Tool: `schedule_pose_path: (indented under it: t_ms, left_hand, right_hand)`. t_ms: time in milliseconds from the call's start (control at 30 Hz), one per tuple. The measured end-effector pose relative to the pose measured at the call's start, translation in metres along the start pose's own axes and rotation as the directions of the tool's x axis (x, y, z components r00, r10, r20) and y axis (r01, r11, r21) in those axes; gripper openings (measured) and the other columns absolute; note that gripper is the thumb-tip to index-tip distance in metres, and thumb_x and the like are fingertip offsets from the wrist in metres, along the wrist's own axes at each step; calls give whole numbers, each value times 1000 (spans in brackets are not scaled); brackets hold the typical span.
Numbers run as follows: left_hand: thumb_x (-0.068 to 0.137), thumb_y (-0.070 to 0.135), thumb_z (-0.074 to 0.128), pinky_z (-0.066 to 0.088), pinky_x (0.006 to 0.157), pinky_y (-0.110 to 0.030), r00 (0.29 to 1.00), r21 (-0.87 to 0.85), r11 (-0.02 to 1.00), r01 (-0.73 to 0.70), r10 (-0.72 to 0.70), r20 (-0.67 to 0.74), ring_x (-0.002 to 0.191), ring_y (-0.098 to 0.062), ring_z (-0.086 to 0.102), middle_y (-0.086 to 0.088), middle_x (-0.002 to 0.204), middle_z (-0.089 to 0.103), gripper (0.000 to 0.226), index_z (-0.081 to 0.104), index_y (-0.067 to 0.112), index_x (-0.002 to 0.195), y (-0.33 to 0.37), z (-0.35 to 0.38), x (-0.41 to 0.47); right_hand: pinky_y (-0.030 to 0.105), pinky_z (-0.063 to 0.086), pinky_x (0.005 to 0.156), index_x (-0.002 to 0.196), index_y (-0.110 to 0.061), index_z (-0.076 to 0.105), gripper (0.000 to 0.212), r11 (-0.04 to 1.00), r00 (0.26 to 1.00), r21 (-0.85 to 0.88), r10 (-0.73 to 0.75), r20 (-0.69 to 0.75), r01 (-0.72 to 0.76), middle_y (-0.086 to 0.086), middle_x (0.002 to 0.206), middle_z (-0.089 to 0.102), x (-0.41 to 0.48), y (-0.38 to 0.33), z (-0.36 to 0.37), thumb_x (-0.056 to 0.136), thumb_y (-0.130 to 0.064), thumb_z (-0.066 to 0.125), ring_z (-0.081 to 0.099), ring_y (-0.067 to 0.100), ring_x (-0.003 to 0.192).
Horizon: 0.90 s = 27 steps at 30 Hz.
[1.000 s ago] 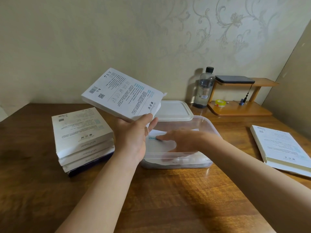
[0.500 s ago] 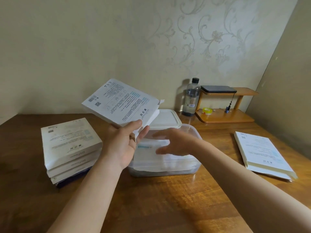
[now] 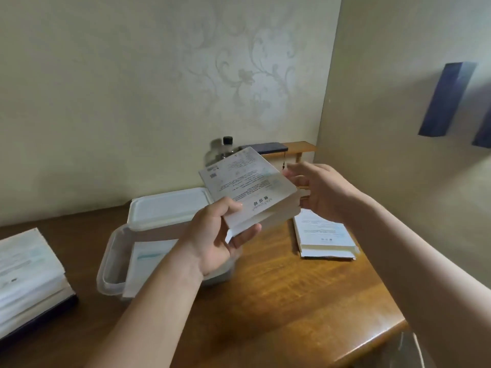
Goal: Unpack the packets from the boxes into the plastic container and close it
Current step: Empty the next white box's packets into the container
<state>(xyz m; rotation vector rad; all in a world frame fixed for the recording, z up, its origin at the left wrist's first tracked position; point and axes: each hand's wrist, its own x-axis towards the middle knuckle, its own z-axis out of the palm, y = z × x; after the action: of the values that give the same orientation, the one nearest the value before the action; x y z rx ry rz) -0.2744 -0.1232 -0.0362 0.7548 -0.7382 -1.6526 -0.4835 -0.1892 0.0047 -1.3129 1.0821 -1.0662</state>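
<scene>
While the left grip (image 3: 212, 243) pinches the white box (image 3: 252, 187) by its near corner, the right grip (image 3: 324, 192), fingers loose, hovers just beside its right edge.

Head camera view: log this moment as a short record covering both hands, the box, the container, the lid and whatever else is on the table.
left hand: grips a white box, held up above the table
right hand: open at the box's right end; contact unclear
container: open, with a packet inside
lid: off, at the container's far side
stack of boxes: at the left edge of view
flat box: lying on the table at right
</scene>
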Motion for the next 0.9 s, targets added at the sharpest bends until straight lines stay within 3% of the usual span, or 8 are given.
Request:
schedule_pose_path:
  t_ms: [100, 233, 333, 433, 533, 667, 767, 900]
  left_hand:
    - [97, 7, 58, 61, 56, -31, 998, 118, 991, 60, -58, -26, 89, -25, 77, -16, 109, 77, 33, 62, 17, 128, -20, 30, 19]
    - [98, 8, 62, 61, 58, -30, 994, 275, 958, 80, -57, -91, 101, -24, 73, -10, 112, 76, 25, 63, 18, 121, -47, 64, 48]
    - [98, 12, 66, 53, 47, -24, 974, 499, 867, 2, 112, -199, 96, -17, 65, 0, 109, 73, 6, 65, 14, 103, -73, 78, 76]
    - [98, 22, 66, 56, 53, -27, 934, 745, 666, -35, 287, -213, 86, -15, 62, 7, 98, 65, 8, 60, 16, 96, -98, 81, 97]
    - [100, 23, 61, 59, 74, -34, 928, 801, 598, -25, 312, -204, 86, -10, 59, 7, 96, 64, 10, 62, 22, 90, -116, 78, 113]
    - [99, 16, 56, 46, 71, -25, 941, 820, 572, 13, 271, -203, 88, -6, 57, 11, 96, 65, 21, 65, 28, 84, -131, 72, 126]
    - [97, 13, 56, 45, 80, -28, 946, 825, 562, 56, 235, -224, 95, -9, 57, 11, 99, 65, 21, 70, 24, 86, -140, 68, 131]
    - [95, 9, 56, 40, 64, -20, 934, 839, 538, 81, 252, -252, 91, -6, 54, 9, 99, 65, 18, 74, 15, 95, -148, 64, 134]
  right_hand:
    - [41, 53, 76, 113, 3, 68, 29, 1000, 998, 9, -19, -63, 20, 23, 107, 71, -13, 15, -40, 97, -19, 59, 67, 29, 87]
    - [37, 56, 72, 112, -1, 70, 21, 998, 985, 57, 4, -171, 6, 22, 110, 72, -22, 43, -82, 96, -12, 61, 69, 29, 90]
    - [35, 57, 63, 107, -1, 70, 16, 985, 952, 171, 63, -301, -11, 20, 107, 73, -24, 65, -102, 96, -10, 63, 70, 28, 88]
    - [43, 60, 72, 103, -5, 71, 14, 983, 910, 180, 118, -398, -49, 17, 104, 74, -16, 92, -116, 95, -15, 66, 71, 29, 93]
    - [42, 59, 74, 99, -15, 73, 15, 991, 866, -46, 89, -493, -128, 5, 100, 73, -6, 114, -123, 95, -27, 65, 68, 23, 93]
    - [36, 55, 78, 103, -15, 75, 23, 953, 861, -249, 26, -508, -176, -1, 100, 70, -4, 127, -129, 97, -30, 59, 64, 17, 94]
    - [41, 54, 82, 85, -17, 74, 24, 933, 859, -281, 55, -509, -226, 1, 100, 70, -3, 131, -133, 98, -29, 57, 63, 21, 94]
    - [49, 55, 81, 89, -4, 74, 30, 915, 864, -310, 76, -498, -259, 15, 107, 71, -1, 133, -136, 97, -27, 57, 63, 32, 100]
